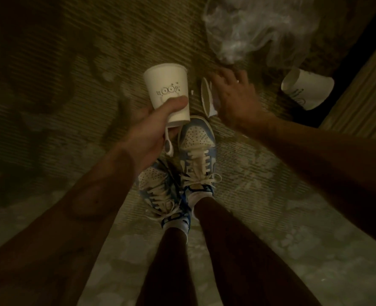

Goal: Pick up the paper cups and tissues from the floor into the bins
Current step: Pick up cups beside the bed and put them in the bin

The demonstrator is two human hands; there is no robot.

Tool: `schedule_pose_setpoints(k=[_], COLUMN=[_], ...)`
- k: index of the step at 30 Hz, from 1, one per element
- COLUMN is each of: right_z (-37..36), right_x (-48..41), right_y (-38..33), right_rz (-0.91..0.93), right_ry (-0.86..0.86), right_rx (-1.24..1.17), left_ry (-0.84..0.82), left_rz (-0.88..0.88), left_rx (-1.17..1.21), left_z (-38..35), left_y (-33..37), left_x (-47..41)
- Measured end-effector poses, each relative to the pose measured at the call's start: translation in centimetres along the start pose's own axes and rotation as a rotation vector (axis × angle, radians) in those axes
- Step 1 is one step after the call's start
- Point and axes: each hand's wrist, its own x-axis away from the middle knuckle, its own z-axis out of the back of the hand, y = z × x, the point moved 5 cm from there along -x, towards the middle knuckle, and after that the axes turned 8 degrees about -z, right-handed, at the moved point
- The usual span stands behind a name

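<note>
One white printed paper cup (167,91) was gripped by the left hand (147,133) mid-frame; the spread-fingered right hand (235,100) hovered over a fallen white cup (207,100), which it should grasp next.

Three paper cups (167,93) (206,99) (308,90), two hands (151,129) (233,98), two sneakers (198,146) (158,188), one clear plastic bag (249,25)

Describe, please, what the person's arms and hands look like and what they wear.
The left forearm and right forearm are bare, no sleeves in view. The left hand shows no glove, ring or watch. The right hand is ungloved too, with a thin pale ring on one finger. Dim light hides finer marks.
</note>
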Motion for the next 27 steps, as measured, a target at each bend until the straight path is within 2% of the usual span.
schedule_pose_setpoints(k=[3, 7, 10, 12, 15, 19, 22, 27], right_z=[-0.6, -0.2, 0.8, 1.7, 4.9, 13.3, 20.9, 33.7], right_x=[0.0, 0.2, 1.5, 3.7, 7.1, 10.2, 12.5, 15.2], right_y=[-0.4, -0.7, -2.0, -2.7, -3.4, -3.0, -2.0, 0.7], right_rz=[-0.024, -0.084, -0.097, -0.190, -0.328, -0.456, -0.452, -0.417], right_ry=[-0.025, -0.120, -0.159, -0.186, -0.215, -0.189, -0.191, -0.119], right_rx=[0.036, 0.091, -0.014, -0.257, -0.763, -1.373, -1.594, -1.758], left_ry=[0.044, 0.008, 0.012, 0.032, 0.023, 0.023, -0.019, -0.122], left_rz=[0.045, 0.052, 0.063, 0.091, 0.110, 0.070, 0.000, -0.087], left_rx=[0.005, 0.003, -0.014, -0.045, -0.087, -0.093, -0.133, -0.158], left_z=[0.9, 1.3, 2.2, 3.0, 2.5, -1.1, -5.5, -13.5], left_y=[-1.2, -1.0, 0.4, 1.1, 3.8, 11.1, 18.0, 28.5], left_x=[0.6, 1.6, 2.7, 4.6, 8.1, 13.0, 16.8, 22.6])
